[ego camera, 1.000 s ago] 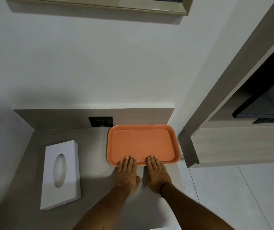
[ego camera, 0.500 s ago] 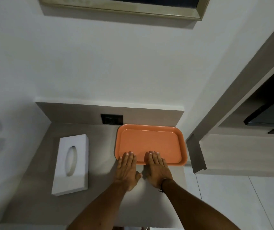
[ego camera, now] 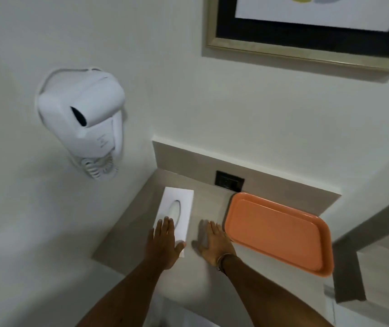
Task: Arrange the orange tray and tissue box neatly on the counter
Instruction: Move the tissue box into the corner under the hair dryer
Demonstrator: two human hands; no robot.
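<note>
Left hand (ego camera: 165,241), fingers flat and together, rests on tissue box (ego camera: 175,213), long axis toward twelve; right hand (ego camera: 214,244) empty, fingers together, beside it.

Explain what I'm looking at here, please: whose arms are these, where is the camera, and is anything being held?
There is no machine: a person wears a wide-angle camera on the head, looking down at their own bare arms. On the grey counter lie a white tissue box and, apart to its right, an orange tray. The left hand lies flat over the box's near end, fingers open, apparently touching it; nothing is gripped. The right hand lies open on the counter between box and tray. On the wall hang a white hair dryer and a framed picture.
</note>
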